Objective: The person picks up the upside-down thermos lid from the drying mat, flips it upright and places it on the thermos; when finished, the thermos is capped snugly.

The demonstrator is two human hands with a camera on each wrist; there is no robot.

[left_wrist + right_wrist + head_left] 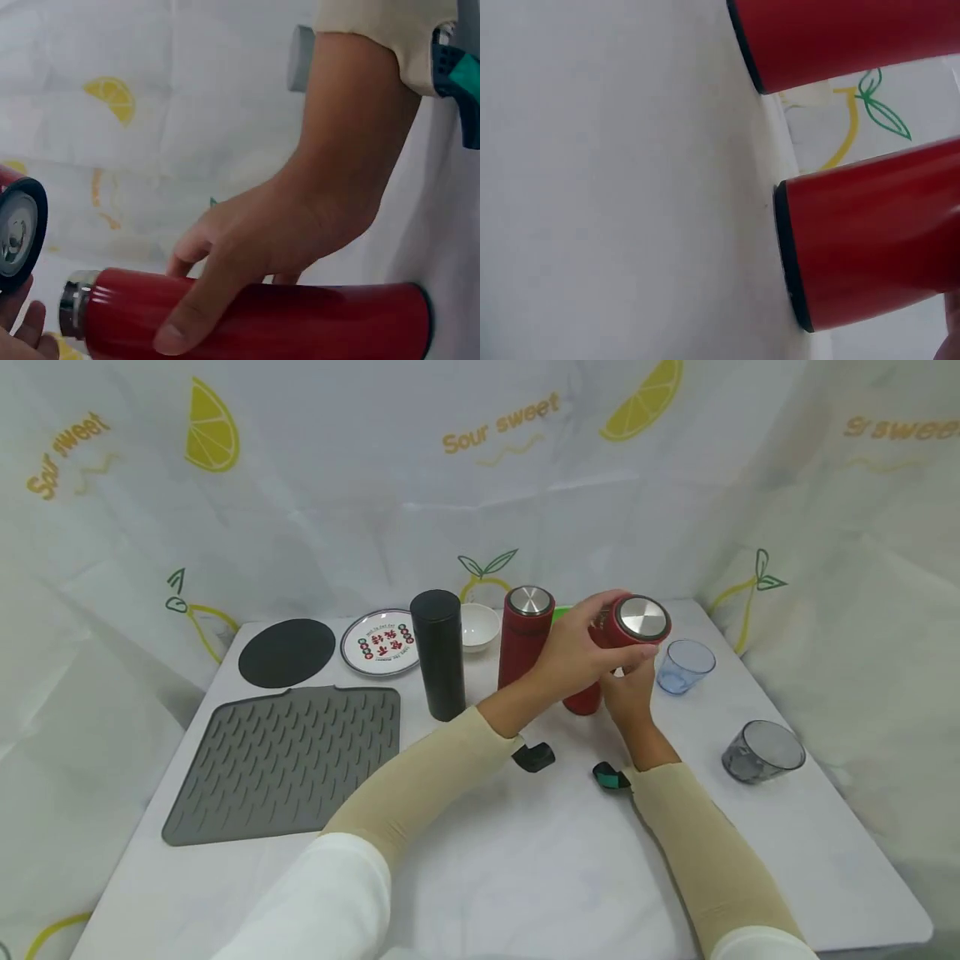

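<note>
Curtained booth: lemon-print sheeting (337, 535), white table (540, 860).

2 glasses (759, 755) right of flasks (583, 699)

A red lid with a steel top (643, 617) is held by the left hand (566, 652) at its two o'clock; a red vacuum flask body (582, 699) is gripped by the right hand (632, 695) at its nine. An upright red vacuum flask (523, 647) is seen at the left hand's ten o'clock. From the black bottle (439, 652), a printed plate (378, 645) is placed at nine o'clock, a grey drying mat (303, 768) at eight. A blue glass tumbler (684, 668) is set at the right hand's two.
</note>
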